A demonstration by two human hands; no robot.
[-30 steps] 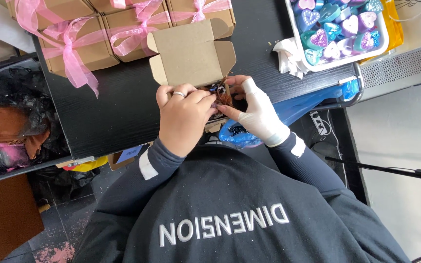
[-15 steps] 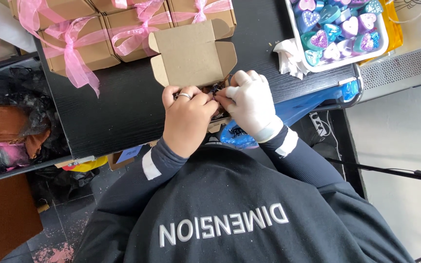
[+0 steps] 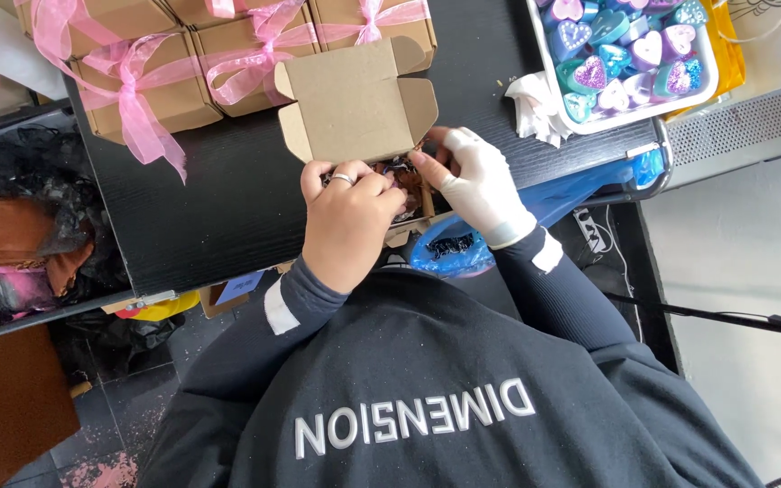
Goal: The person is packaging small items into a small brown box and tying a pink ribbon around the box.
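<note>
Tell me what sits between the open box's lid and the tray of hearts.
In the head view, a crumpled white tissue lies on the black table between open box's lid and tray.

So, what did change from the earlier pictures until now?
Little changed. The bare left hand with the ring and the white-gloved right hand drew closer together over the open brown cardboard box, then eased slightly apart; their fingers work at the dark contents inside. Nothing was clearly picked up or released. The ribbon-tied boxes, the white tray of heart shapes and the black table stayed put.
</note>
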